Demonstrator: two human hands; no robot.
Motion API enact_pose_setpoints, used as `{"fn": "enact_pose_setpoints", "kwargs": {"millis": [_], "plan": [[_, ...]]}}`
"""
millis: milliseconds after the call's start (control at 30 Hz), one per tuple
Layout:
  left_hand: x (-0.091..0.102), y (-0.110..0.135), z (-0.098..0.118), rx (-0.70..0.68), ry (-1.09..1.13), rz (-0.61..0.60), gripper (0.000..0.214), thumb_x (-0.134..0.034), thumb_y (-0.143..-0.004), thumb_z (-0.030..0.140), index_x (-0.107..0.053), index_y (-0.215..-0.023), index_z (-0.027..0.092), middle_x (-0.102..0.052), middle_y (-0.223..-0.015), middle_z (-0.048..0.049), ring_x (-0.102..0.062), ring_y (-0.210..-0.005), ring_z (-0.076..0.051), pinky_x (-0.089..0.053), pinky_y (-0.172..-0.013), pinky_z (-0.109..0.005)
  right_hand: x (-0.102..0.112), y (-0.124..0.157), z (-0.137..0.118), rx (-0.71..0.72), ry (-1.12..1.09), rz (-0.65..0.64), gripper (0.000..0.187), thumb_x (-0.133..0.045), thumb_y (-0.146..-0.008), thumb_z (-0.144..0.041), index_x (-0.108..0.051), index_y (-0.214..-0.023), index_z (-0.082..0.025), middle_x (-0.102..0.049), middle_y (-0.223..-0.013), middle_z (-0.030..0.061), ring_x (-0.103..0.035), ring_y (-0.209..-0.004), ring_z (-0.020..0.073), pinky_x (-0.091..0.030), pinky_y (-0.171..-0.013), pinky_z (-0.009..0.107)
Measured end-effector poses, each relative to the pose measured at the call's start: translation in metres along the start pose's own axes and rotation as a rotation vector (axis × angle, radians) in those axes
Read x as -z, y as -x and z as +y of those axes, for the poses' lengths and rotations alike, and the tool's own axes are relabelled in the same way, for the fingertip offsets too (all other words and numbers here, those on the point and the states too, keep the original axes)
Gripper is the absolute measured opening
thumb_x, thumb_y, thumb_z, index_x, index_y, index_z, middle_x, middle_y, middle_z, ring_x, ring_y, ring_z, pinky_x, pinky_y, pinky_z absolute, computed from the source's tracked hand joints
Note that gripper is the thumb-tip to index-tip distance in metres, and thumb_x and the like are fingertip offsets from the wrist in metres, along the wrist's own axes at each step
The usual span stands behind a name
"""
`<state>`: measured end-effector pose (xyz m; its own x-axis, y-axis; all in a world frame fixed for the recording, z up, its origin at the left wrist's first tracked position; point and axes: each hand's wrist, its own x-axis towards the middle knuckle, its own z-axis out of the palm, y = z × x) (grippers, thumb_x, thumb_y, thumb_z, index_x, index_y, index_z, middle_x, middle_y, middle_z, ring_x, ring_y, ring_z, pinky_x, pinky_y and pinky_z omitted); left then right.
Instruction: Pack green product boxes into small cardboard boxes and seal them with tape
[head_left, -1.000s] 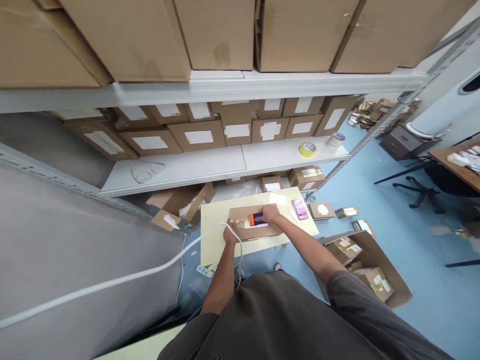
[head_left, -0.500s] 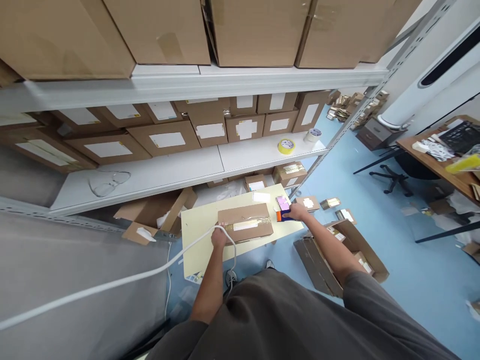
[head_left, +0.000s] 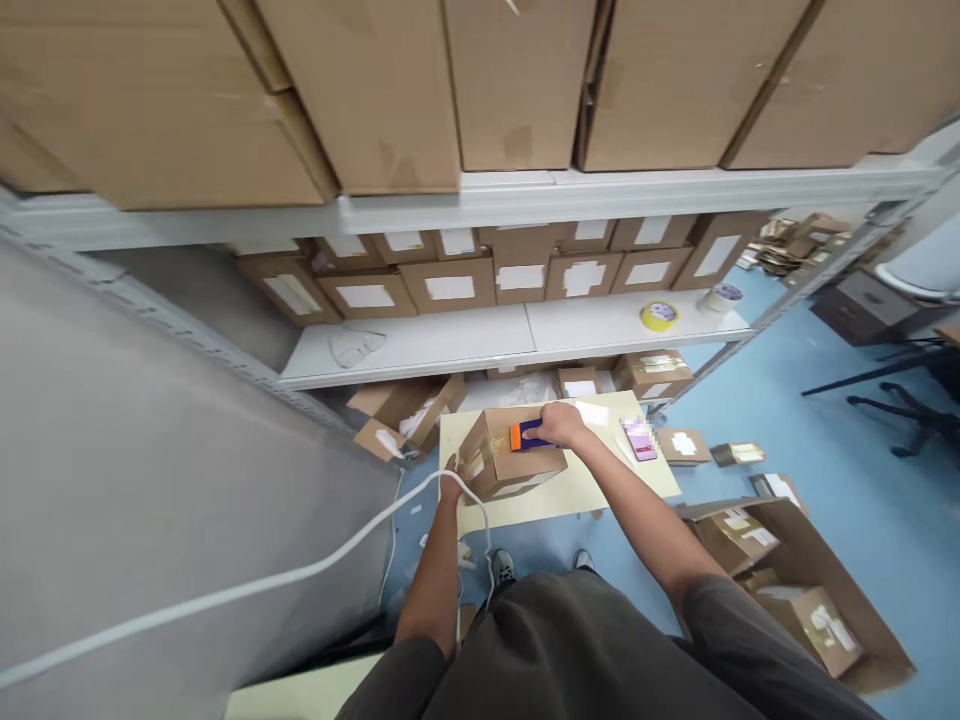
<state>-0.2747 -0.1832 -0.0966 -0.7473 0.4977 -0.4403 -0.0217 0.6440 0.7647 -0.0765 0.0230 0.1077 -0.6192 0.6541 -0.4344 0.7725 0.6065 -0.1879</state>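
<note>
A taped cardboard box (head_left: 536, 462) stands on the pale yellow table top (head_left: 491, 517), turned so that its taped end faces left. My left hand (head_left: 451, 482) holds the box at its lower left corner, with the fingers partly hidden. My right hand (head_left: 561, 424) is wrapped round a dark blue scraper (head_left: 530, 434) with an orange edge, over the top of the box. Whether the scraper touches the cardboard I cannot tell. A phone (head_left: 640, 439) with a pinkish screen lies right of the box.
A white cable (head_left: 300, 572) crosses in front of my left arm. Behind the table, the shelf (head_left: 465, 335) holds labelled boxes, glasses (head_left: 356, 347) and yellow tape (head_left: 659, 317). An open carton (head_left: 832, 570) with boxes stands on the floor at right.
The box has been turned, bringing its taped end round to the left. My right hand has lifted the scraper from beside the phone to over the box. The view has shifted left.
</note>
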Motion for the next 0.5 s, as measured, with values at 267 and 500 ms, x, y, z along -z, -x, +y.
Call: {"fn": "enact_pose_setpoints", "kwargs": {"millis": [267,500], "plan": [[0.012,0.02,0.019,-0.177,0.245,-0.063,0.059,-0.051,-0.113,0.049,-0.059,-0.16,0.013,-0.059,-0.165,-0.025,-0.057,-0.155,-0.032,-0.042,-0.129,-0.044,-0.019,-0.011,-0.108,0.137,0.12,-0.056,0.06,-0.082,-0.09,-0.055,-0.081,-0.133,-0.013,-0.081,-0.129,0.0236,-0.079,-0.12,0.0364,-0.06,-0.097,0.036],[-0.03,0.032,0.038,-0.207,0.13,-0.098,0.056,-0.042,-0.116,0.042,-0.054,-0.162,0.012,-0.061,-0.164,-0.0239,-0.06,-0.152,-0.029,-0.043,-0.128,-0.041,-0.026,-0.012,-0.061,0.067,0.072,-0.032,0.062,-0.085,-0.087,-0.062,-0.083,-0.127,-0.015,-0.082,-0.127,0.0217,-0.079,-0.12,0.036,-0.06,-0.097,0.035]]}}
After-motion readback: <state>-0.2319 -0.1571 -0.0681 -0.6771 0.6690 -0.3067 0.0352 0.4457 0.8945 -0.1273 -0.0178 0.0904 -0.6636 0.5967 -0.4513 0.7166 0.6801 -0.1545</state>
